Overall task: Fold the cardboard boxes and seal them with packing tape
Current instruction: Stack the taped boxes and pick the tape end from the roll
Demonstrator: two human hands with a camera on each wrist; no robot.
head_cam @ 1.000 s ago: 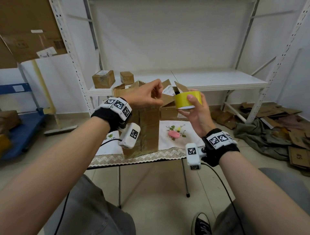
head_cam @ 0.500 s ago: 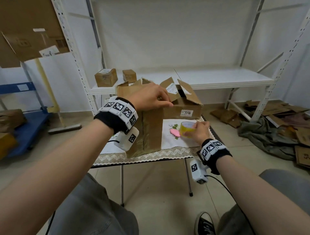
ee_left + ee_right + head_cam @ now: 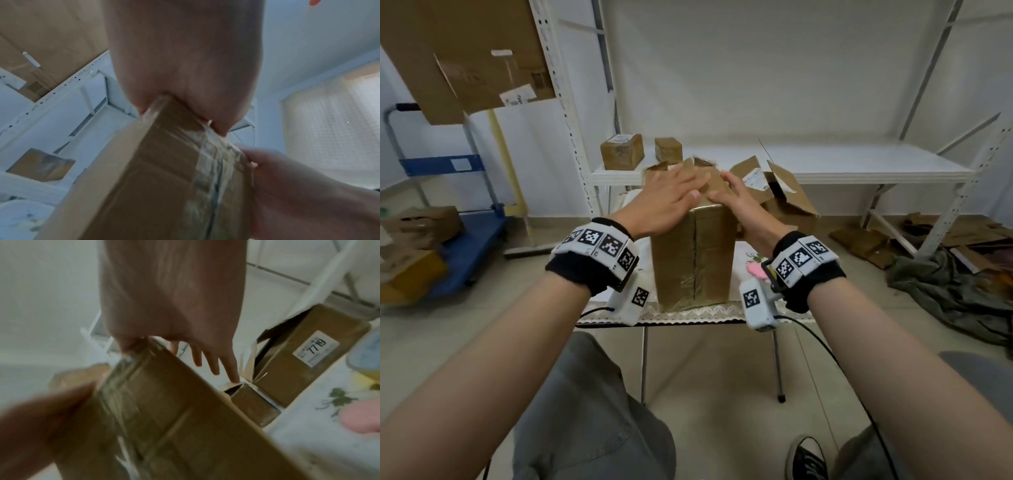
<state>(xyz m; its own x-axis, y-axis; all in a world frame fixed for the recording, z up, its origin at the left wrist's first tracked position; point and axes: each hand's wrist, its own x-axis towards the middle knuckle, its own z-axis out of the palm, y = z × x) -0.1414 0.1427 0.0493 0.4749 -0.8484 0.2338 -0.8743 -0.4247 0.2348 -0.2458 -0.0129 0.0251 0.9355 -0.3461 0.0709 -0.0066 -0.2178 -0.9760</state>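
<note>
Your left hand (image 3: pixel 671 195) and right hand (image 3: pixel 736 202) press flat, fingers spread, on the box (image 3: pixel 693 253); it looks light and stiff, so hold its side walls.

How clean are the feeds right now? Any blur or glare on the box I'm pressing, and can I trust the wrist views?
Head view: sharp, evenly lit, wide-angle bending at the shelf posts; both hands flat on the tall box. Left wrist view: motion-smeared, left hand fills the top, tape seam glints. Right wrist view: soft too, right hand blurred, yet the 7719 label stays readable.
</note>
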